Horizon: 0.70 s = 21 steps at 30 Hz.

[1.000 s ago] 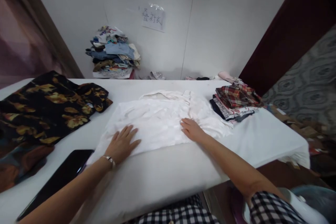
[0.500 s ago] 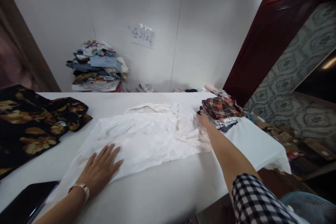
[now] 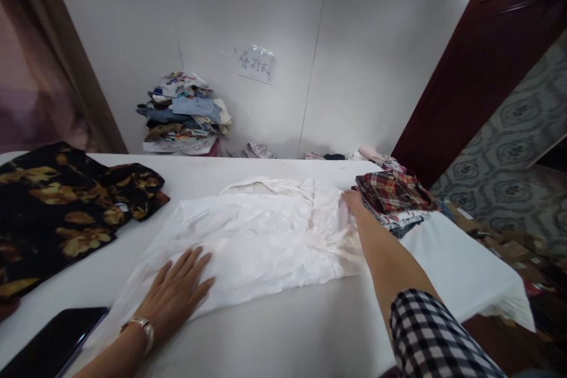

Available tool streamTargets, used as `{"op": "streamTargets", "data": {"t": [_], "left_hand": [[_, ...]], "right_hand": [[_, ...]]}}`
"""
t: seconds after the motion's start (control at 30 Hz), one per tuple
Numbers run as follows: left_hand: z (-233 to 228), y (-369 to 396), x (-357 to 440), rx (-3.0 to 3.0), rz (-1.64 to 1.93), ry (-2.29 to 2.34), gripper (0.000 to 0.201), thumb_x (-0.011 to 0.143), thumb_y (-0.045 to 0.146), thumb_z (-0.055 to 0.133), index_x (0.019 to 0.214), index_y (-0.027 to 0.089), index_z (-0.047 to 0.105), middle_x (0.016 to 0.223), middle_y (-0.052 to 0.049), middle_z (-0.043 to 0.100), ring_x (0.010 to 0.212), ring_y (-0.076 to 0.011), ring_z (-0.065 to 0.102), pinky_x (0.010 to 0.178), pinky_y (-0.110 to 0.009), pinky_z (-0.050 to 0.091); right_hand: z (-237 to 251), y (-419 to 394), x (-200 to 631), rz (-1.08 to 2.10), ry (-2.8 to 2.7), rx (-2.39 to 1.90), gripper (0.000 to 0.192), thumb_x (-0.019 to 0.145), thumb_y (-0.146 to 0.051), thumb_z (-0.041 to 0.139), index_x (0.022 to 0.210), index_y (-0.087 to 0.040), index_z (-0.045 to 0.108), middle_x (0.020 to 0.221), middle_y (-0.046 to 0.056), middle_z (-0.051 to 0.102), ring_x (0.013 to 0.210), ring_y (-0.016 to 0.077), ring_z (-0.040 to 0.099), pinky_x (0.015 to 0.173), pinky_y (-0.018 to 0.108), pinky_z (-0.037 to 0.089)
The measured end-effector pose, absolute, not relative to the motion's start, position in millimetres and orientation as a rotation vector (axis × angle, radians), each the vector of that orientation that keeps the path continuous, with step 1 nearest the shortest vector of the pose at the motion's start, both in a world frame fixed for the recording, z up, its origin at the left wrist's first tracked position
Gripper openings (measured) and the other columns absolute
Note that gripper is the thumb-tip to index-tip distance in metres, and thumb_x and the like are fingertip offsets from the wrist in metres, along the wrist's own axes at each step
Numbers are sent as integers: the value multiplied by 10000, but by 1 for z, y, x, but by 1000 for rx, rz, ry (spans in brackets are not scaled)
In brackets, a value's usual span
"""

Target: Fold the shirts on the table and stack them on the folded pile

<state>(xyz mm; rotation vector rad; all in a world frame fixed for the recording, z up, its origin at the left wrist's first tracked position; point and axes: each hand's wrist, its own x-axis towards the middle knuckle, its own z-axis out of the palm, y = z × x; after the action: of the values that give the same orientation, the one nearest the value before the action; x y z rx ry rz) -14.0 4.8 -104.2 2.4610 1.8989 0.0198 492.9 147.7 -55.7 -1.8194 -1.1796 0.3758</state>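
Note:
A white shirt [image 3: 248, 242] lies spread across the white table, its surface wrinkled, with sleeve cloth bunched toward the right end. My left hand [image 3: 179, 289] rests flat on the shirt's lower left part, fingers spread. At the shirt's right end, my right hand [image 3: 353, 202] reaches out with its fingers closed on the cloth edge; the fingertips are partly hidden. Just right of that hand sits a stack of folded shirts with a red plaid shirt [image 3: 396, 191] on top.
A black floral garment [image 3: 66, 207] covers the table's left side. A dark phone [image 3: 51, 342] lies at the near left. Behind the table's far edge rises a pile of clothes [image 3: 188, 115]. Boxes [image 3: 509, 248] stand on the floor at right. A handwritten sign [image 3: 257, 64] hangs on the wall.
My view has turned a little left, so everything sits further right in the picture. Both hands stay at about the same places on the shirt.

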Motion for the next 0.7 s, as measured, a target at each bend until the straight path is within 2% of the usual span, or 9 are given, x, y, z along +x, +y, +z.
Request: {"op": "streamTargets", "data": {"t": [0.1,0.2,0.3,0.37,0.47,0.57,0.7], "left_hand": [[-109,5,-15,2488,93,1891,618,892,478,361,1437,197,433,1556,-81,300,1449,-283,233,1167,-536,183],[-111,5,-16,2509,162,1874,606,891,481,376,1426,206,449,1548,-86,323,1442,-289,256,1158,-546,200],[-110,4,-14,2516,158,1867,589,908,468,358,1425,201,449,1551,-89,321,1445,-286,250,1157,-540,200],[-108,4,-13,2514,172,1869,579,910,459,375,1422,199,454,1547,-99,330,1440,-294,261,1153,-540,207],[-105,1,-11,2544,168,1844,542,908,390,407,1412,198,468,1534,-113,360,1432,-300,278,1149,-535,206],[-102,-1,-9,2596,123,1821,522,901,308,414,1409,202,474,1535,-119,356,1435,-291,274,1148,-523,195],[-92,-1,-5,2487,235,1810,562,813,358,570,1360,234,533,1507,-107,405,1419,-280,307,1145,-514,210]], "right_hand": [[-36,149,487,449,-1129,-1689,339,928,-367,565,1195,-158,570,1174,87,608,997,209,618,841,408,542],[-14,143,457,496,-1193,-1518,272,870,-390,613,1028,-170,644,1064,56,678,978,210,639,849,365,541],[-12,107,400,502,-1671,-1217,142,797,-324,680,856,-195,684,1149,52,680,1132,229,594,972,377,481],[-25,67,358,423,-2198,-966,143,865,-276,588,930,-219,701,1270,56,631,1242,217,526,1056,412,408],[-53,7,316,409,-2701,-711,276,865,-228,577,1128,-226,662,1343,66,582,1272,207,502,1068,370,400],[-74,-31,308,368,-2738,-793,303,863,-216,582,1159,-207,647,1333,94,587,1257,231,518,1047,386,423],[-84,-51,328,270,-2512,-947,292,895,-243,549,1163,-193,651,1309,127,604,1267,249,515,1042,448,431]]}}
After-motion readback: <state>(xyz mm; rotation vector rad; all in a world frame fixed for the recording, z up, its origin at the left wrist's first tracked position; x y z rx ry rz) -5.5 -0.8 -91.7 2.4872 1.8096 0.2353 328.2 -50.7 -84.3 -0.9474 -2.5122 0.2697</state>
